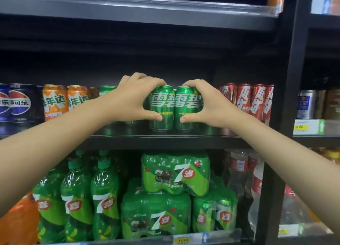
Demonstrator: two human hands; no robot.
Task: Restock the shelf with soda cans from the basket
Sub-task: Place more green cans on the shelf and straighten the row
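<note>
Two green soda cans stand upright and touching at the front of the middle shelf [165, 139]. My left hand [128, 99] wraps the left green can [161, 108], fingers over its top and thumb near its base. My right hand [207, 103] grips the right green can [184, 108] the same way. More green cans [107, 90] stand behind my left wrist, partly hidden. The basket is out of view.
On the same shelf stand blue cola cans [18, 103] and orange cans [55, 101] to the left, red cans [246, 99] to the right. Below are green bottles [77, 198] and green six-packs [174, 173]. A black upright post [294, 61] bounds the right side.
</note>
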